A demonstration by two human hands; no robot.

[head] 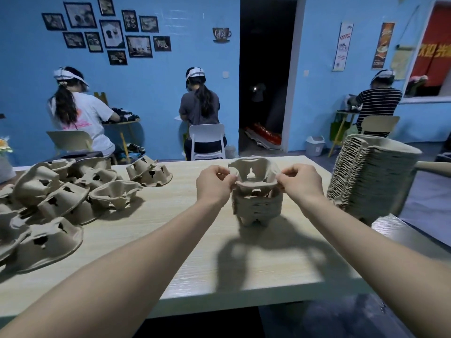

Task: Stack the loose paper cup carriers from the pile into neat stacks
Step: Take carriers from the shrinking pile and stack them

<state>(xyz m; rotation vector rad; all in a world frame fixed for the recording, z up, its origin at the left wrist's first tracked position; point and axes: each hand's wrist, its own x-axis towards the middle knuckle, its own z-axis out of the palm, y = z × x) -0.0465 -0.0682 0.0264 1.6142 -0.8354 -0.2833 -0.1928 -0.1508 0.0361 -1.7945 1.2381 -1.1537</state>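
On the left of the table [170, 211], the pile of loose paper cup carriers [56, 193] is lying jumbled, its near-left part running out of view. Moving right, the left hand [213, 182] is pinching the left rim of the top carrier [253, 175], and the right hand [301, 182] is pinching its right rim, seating it on the short stack [256, 206] at mid-table. These moulded-pulp carriers are probably light, fairly stiff yet crushable, so the outer rim looks the safest hold. Far right, a tall finished stack [371, 174] is standing at the table's edge. The fingertips are partly hiding the rim.
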